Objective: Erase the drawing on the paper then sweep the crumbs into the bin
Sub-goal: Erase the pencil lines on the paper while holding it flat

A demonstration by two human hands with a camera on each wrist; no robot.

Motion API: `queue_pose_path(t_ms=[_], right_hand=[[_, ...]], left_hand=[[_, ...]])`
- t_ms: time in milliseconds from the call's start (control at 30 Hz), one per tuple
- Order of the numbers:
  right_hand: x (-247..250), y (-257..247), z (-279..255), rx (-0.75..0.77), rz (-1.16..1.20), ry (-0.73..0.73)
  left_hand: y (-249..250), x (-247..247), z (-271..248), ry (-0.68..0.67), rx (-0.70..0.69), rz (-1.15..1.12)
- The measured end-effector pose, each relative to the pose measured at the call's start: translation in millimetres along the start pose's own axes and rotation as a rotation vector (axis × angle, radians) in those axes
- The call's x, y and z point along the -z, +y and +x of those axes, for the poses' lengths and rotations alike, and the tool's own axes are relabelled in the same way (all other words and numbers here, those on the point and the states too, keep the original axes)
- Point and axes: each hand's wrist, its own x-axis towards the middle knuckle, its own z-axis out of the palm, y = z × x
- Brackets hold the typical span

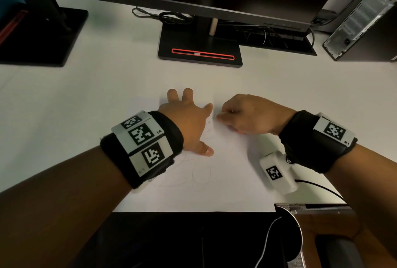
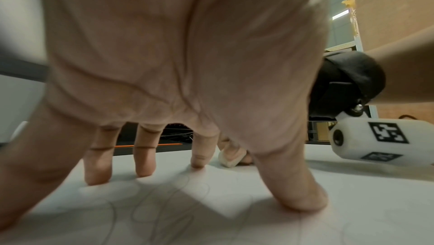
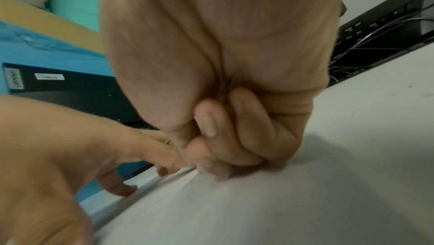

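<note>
Your left hand [image 1: 189, 121] lies spread, fingertips pressing the paper [image 1: 225, 181] flat near the front edge of the tabletop [image 1: 86, 95]. Faint pencil loops of the drawing [image 1: 199, 173] still show under and beside that hand, so you are in the erasing step, with much left to do. Your right hand [image 1: 249, 115] is curled tight, pinching a small white eraser [image 2: 229, 159] against the sheet just beside your left index finger. Next, work the eraser toward the front edge over the remaining loops, keeping the paper pinned. The round bin [image 1: 297, 235] waits below the front right corner.
</note>
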Motion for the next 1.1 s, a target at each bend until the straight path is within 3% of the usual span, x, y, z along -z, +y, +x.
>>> queue_pose_path(t_ms=[167, 300, 433, 567, 700, 833, 967, 1100], right_hand=[[3.2, -0.1, 1.9, 0.006, -0.002, 0.051], [2.4, -2.0, -0.7, 0.03, -0.034, -0.078], [5.4, 1.3, -0.2, 0.032, -0.042, 0.014], [1.5, 0.8, -5.3, 0.061, -0.031, -0.125], [6.3, 1.8, -3.7, 0.069, -0.065, -0.019], [4.2, 2.8, -7.8, 0.08, -0.023, -0.178], [10.9, 7.5, -6.2, 0.056, -0.067, -0.046], [3.0, 7.7, -11.0, 0.071, 0.012, -0.198]], left_hand=[[0.0, 0.4, -0.3, -0.003, 0.001, -0.002], [0.0, 0.4, 0.4, -0.002, 0.007, 0.005], [-0.1, -0.1, -0.3, -0.004, 0.011, 0.008], [0.1, -0.1, -0.1, 0.002, 0.012, 0.008], [0.5, -0.3, -0.7, 0.007, 0.009, 0.014], [0.7, -0.2, 0.0, 0.002, 0.012, 0.014], [-0.1, -1.2, 0.0, 0.004, 0.008, 0.021], [-0.3, -0.9, 0.2, 0.0, 0.011, 0.015]])
